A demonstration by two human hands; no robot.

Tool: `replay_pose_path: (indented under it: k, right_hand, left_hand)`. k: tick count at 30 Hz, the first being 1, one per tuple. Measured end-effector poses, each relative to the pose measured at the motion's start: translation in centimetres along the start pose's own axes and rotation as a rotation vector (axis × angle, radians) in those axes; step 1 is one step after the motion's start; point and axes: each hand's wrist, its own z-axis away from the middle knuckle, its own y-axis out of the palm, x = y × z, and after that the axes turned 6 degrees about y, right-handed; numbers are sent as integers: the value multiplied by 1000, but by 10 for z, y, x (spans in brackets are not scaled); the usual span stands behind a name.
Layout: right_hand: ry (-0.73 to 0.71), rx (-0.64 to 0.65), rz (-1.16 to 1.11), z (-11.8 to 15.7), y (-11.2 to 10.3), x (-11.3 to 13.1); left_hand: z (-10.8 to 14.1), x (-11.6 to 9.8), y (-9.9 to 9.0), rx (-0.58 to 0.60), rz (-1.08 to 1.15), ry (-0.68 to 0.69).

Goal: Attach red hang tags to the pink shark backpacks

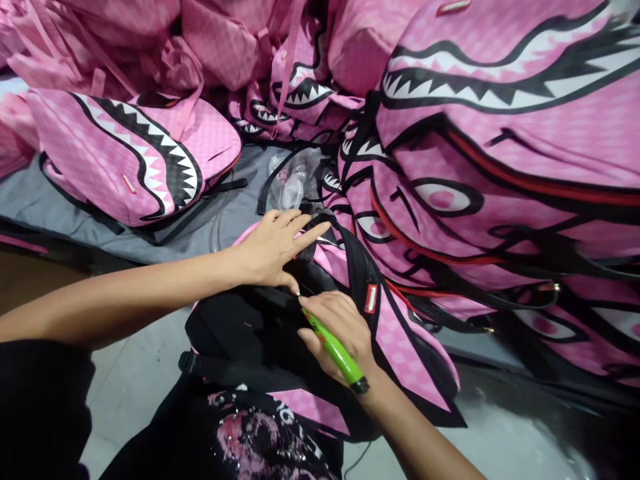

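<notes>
A black and pink backpack (235, 327) lies across my lap and against the table edge, its black strap side facing up. On its upper part rests my left hand (275, 247), palm down, fingers spread and thumb pointing toward me. My right hand (343, 330) is wrapped round a green marker-like pen (337, 353) with a black back end. Its tip points at the black fabric, close to my left thumb; whether it touches is hard to see. A black shoulder strap (357, 267) with a red label (371, 299) runs beside my right hand.
Pink shark-mouth backpacks are stacked at the right (500, 133). Another pink backpack (135, 157) lies at the left on the grey cloth-covered table (225, 213). More pink bags (225, 40) are piled behind. A clear plastic bag (295, 177) sits just beyond my left hand.
</notes>
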Motion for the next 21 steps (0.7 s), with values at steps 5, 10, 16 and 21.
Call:
replay_pose_path:
  k: [5, 10, 16, 21]
  right_hand:
    - [123, -14, -48, -4, -8, -9]
    - [170, 28, 27, -10, -19, -18]
    - [281, 37, 103, -24, -30, -23]
    - [237, 281, 1, -43, -28, -27]
  left_hand:
    - [-2, -15, 3, 67, -106, -39]
    - [-3, -17, 7, 44, -115, -56]
    - [-5, -17, 8, 16, -97, -79]
    - [-9, -10, 12, 39, -47, -119]
